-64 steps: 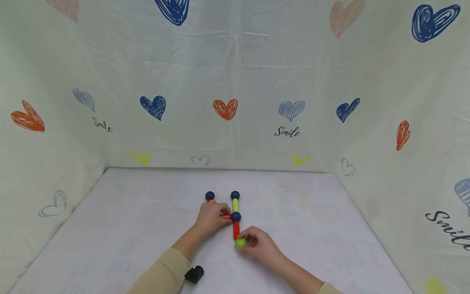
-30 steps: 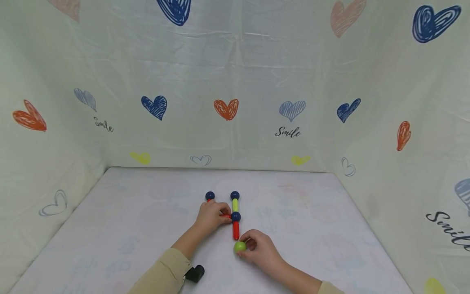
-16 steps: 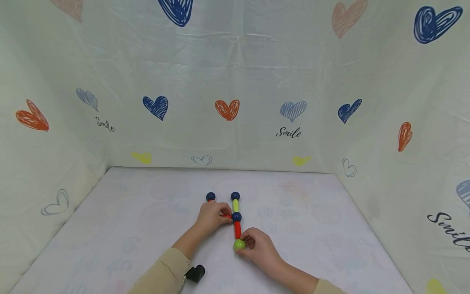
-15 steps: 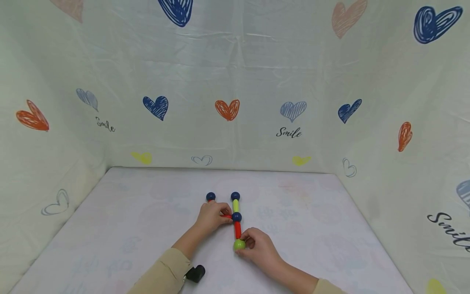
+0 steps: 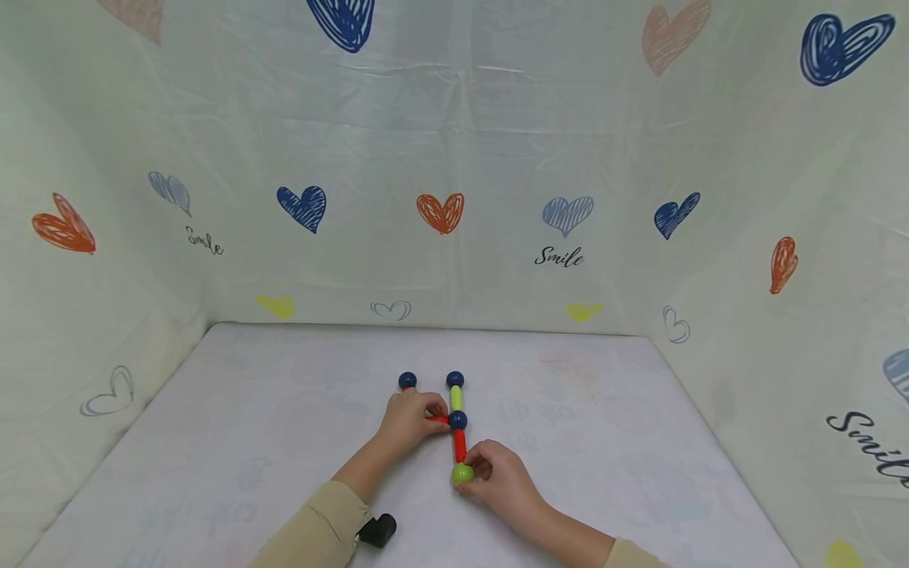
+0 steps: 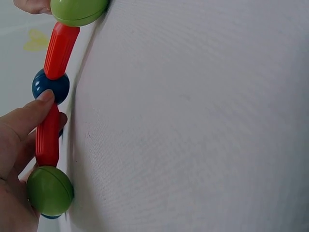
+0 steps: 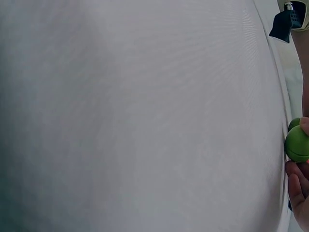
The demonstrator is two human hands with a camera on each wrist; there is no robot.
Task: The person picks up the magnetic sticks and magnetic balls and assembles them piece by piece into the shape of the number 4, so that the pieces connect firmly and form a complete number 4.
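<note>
A toy figure of magnetic rods and balls lies on the white table in the head view. My left hand [image 5: 409,418] grips a red rod [image 6: 47,140], thumb at its joint with a blue ball [image 5: 458,420]; a green ball [image 6: 49,191] caps the rod's other end, under my palm. From that blue ball a yellow-green rod [image 5: 457,398] runs back to another blue ball [image 5: 455,379]. A second red rod [image 5: 459,446] points toward me and touches a light green ball [image 5: 462,472], which my right hand [image 5: 500,477] pinches between thumb and fingers.
Beyond my left hand, a further blue ball [image 5: 407,380] tops a red rod mostly covered by the hand. A black wrist device [image 5: 378,530] sits at my left sleeve. The table [image 5: 611,442] ends at a heart-printed curtain [image 5: 497,158] behind and on both sides.
A second ago a small gap separated the light green ball from the near red rod. My right hand has pushed it back to touch the rod's end. My left hand has stayed put.
</note>
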